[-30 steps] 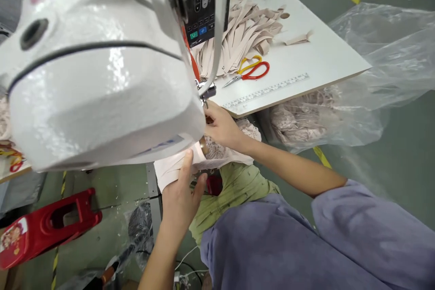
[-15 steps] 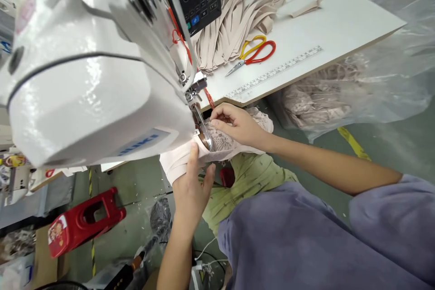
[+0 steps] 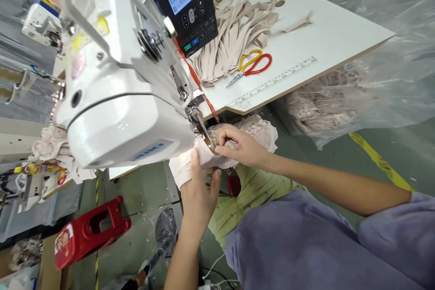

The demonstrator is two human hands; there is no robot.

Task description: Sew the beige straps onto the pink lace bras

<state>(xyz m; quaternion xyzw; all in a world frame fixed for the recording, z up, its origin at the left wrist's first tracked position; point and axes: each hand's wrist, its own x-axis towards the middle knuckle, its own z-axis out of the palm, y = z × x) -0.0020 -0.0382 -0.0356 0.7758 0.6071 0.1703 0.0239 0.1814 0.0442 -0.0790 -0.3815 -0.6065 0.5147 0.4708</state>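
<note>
Two hands (image 3: 197,194) (image 3: 245,146) on pale fabric (image 3: 181,168): left spread, right curled, grip unclear | sewing machine (image 3: 136,122) just beyond | scissors (image 3: 243,73), ruler (image 3: 272,82)

scissors (image 3: 242,73): on white table (image 3: 340,31), near front edge | ruler markings (image 3: 272,82): between scissors and that edge | red stool (image 3: 80,232), yellow tape (image 3: 380,161): on floor (image 3: 421,149)

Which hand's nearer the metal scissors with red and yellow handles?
Right. Right hand is below the scissors in view; left hand is farther, lower-left, on pale pink fabric.
</note>
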